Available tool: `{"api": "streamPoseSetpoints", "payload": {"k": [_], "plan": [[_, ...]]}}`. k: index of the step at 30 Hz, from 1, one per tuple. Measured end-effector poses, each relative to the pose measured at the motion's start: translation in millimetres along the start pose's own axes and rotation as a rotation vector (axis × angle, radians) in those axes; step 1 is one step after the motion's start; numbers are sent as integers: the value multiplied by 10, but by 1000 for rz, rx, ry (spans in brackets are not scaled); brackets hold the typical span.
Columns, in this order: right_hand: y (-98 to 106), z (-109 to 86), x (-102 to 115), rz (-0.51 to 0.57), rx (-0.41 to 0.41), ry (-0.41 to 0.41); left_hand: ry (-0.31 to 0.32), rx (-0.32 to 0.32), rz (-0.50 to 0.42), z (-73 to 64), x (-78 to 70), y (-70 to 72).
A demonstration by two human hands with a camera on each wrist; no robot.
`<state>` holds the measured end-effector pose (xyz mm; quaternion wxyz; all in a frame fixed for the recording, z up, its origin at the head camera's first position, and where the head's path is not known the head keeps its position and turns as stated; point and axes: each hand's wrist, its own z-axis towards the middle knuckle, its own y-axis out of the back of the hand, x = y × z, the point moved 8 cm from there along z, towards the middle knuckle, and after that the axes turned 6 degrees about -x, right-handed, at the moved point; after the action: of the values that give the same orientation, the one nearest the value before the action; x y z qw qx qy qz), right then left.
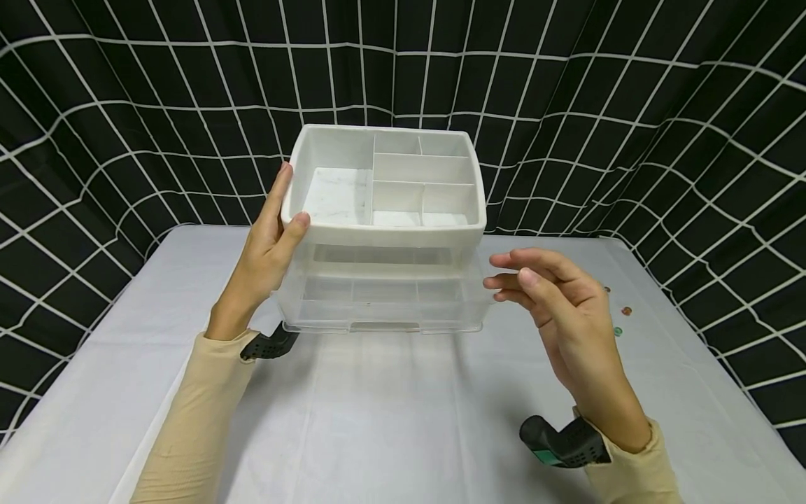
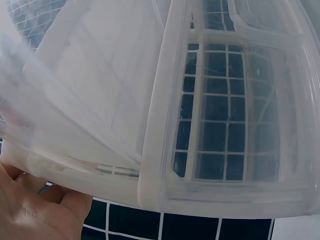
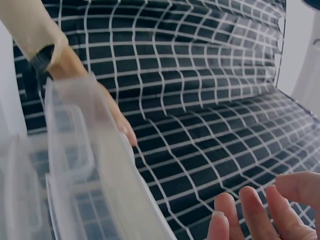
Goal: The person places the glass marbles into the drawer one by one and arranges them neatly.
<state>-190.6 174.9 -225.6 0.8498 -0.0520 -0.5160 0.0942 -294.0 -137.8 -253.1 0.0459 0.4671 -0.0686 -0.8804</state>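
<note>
A white desktop organizer box with an open, divided top tray is at the centre of the head view. Below the tray is its clear plastic drawer section. My left hand grips the left side of the tray, thumb over the front rim. The left wrist view shows that hand along the edge of the translucent body. My right hand hovers off the organizer's right side, fingers loosely bent and holding nothing. In the right wrist view, its fingers stand apart from the box.
A white-covered table lies beneath, with faint shadows under the organizer. Several small coloured pieces, among them a reddish one and a green one, lie beyond my right hand. Black cloth with a white grid surrounds the table's back and sides.
</note>
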Motion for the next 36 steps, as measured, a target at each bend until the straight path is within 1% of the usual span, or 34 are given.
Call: {"api": "streamPoseSetpoints", "payload": {"k": [2, 6, 9, 13, 17, 20, 23, 27, 31, 36], "plan": [[53, 26, 7, 0, -10, 7, -2, 3, -5, 3, -1, -1], [126, 72, 10, 36, 7, 36, -4, 7, -14, 9, -2, -3], [165, 98, 1, 26, 9, 53, 0, 3, -6, 6, -1, 0], [224, 137, -34, -44, -15, 59, 6, -2, 10, 0, 2, 4], [292, 184, -76, -97, -8, 47, 6, -4, 10, 2, -1, 2], [338, 216, -111, -168, 19, 17, 4, -5, 9, 2, -2, 2], [389, 242, -165, -271, 48, -23, 2, -6, 12, 6, 4, 4], [470, 268, -243, -386, 60, -69, 3, -8, 12, 2, 9, 6], [532, 288, -297, -449, 74, -96, -1, -6, -5, 3, 6, 2], [602, 308, -358, -548, 67, -122, -6, -8, -22, 8, 1, 0]]}}
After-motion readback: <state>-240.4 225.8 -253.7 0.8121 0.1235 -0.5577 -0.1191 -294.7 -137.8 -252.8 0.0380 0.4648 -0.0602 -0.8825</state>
